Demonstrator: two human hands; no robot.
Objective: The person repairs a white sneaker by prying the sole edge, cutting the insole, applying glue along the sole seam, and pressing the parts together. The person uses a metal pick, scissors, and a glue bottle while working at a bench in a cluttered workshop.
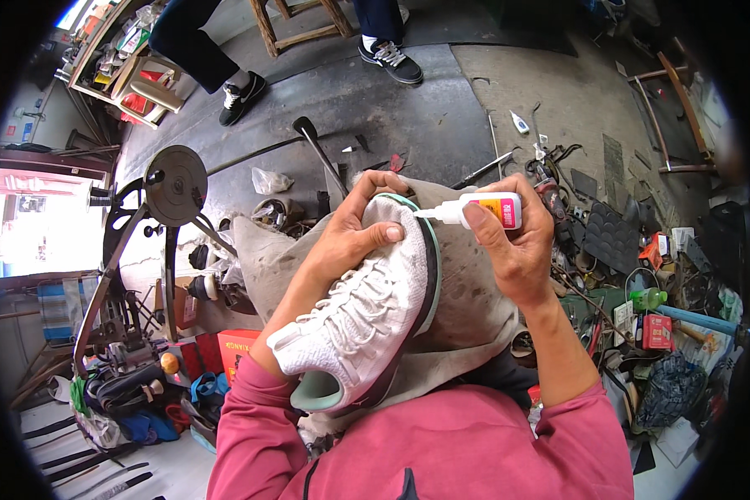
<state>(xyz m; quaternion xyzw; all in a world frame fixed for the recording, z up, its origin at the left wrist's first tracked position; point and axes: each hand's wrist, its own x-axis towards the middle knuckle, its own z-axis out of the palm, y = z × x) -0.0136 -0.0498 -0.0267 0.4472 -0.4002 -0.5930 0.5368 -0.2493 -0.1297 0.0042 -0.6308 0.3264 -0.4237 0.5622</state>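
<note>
My left hand point(362, 225) grips the toe of a white sneaker point(354, 325) with a mint-green lining and a dark, mint-edged sole, its thumb resting on the upper. The shoe lies slanted above a stained grey-beige cloth point(458, 308) over my lap, heel toward me. My right hand point(517, 242) holds a small white glue bottle point(479, 211) with a pink and yellow label sideways, its narrow nozzle pointing left at the edge between the toe and sole. Whether the tip touches the shoe is hard to tell.
A black iron machine point(173, 183) stands at left. A person's legs and black sneakers point(390, 60) are ahead, beside a wooden stool point(300, 33). Another small bottle point(519, 122) and tools lie on the floor. Clutter point(658, 333) crowds my right; bags point(142, 400) and tools sit lower left.
</note>
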